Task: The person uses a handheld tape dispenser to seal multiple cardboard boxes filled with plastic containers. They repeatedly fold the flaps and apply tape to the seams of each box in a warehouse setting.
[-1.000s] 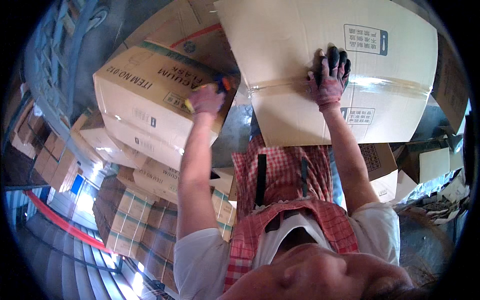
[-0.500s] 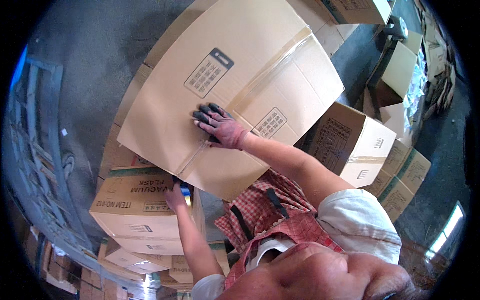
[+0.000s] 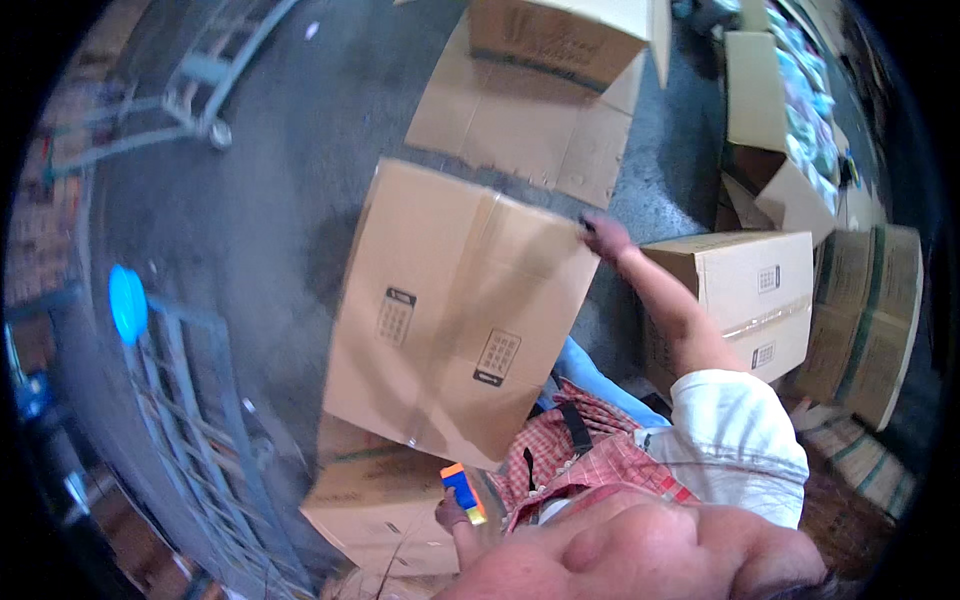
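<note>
A large taped cardboard box (image 3: 450, 310) fills the middle of the head view, tilted, with two dark printed panels on its face. At its far right corner, my right hand (image 3: 607, 238), in a dark-fingered glove, curls over the edge. My left hand (image 3: 453, 513) is low, beside the box's near edge, closed around a blue and orange tape dispenser (image 3: 461, 486). Under and beside that hand lies another cardboard box (image 3: 375, 510), partly covered by the large one. The underside of the large box is hidden.
On the right stand a taped carton (image 3: 755, 300) and a green-striped carton (image 3: 850, 320). An opened box (image 3: 757, 90) with plastic-wrapped contents is behind them. Flattened cardboard (image 3: 510, 130) lies beyond, bearing a carton (image 3: 560, 40). Metal trolley frames (image 3: 195, 400) and a blue basin (image 3: 128, 305) are left.
My right hand has gone from lying flat on the large box to its far right corner. The box has turned and shifted in view. The dispenser in my left hand now shows more plainly.
</note>
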The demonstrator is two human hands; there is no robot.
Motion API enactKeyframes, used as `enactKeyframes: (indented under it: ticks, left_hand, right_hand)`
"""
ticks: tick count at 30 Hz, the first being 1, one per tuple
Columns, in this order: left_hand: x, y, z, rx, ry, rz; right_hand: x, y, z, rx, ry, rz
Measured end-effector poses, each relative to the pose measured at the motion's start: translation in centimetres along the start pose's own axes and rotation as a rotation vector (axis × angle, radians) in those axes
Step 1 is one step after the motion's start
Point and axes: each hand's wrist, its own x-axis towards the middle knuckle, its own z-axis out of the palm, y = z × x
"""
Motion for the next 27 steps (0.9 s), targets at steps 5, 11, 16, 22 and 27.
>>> enactKeyframes:
  ticks: [5,11,16,22,27]
  left_hand:
    - [0.5,9.5,0.7,-0.513,-0.234,0.33]
    - [-2.1,16.4,0.8,-0.48,-0.407,0.527]
    - [-7.4,17.4,0.2,-0.118,-0.34,0.734]
    - [-11.7,21.1,1.4,0.135,-0.259,0.898]
    - [-17.5,27.5,5.1,0.236,-0.218,1.002]
  right_hand:
    - [-19.0,10.4,3.7,0.143,-0.394,0.491]
    - [-34.1,16.8,3.8,-0.002,-0.574,0.395]
    - [-37.3,15.9,1.0,0.295,-0.239,0.778]
    - [-34.5,15.7,-4.6,0.665,-0.259,0.711]
    - [-29.7,25.4,-7.8,0.562,-0.191,0.624]
